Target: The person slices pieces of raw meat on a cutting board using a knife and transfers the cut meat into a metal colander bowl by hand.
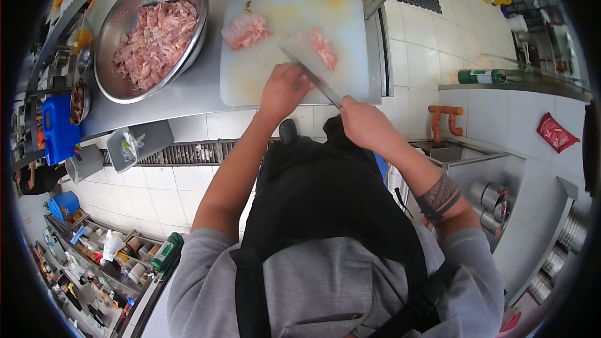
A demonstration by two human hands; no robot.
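One knife (317, 82) sits in the closed fist of the right hand (362, 124), its blade slanting over the near part of a white cutting board (285, 22). The left hand (288, 89) curls its fingers beside the blade, though I can't tell whether they grip anything. Beyond, a raw meat chunk (247, 30) and smaller meat pieces (323, 50) lie apart on the board, right of a meat-filled steel colander (201, 25).

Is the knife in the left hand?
No, the right hand grips the knife, with its blade over the cutting board.
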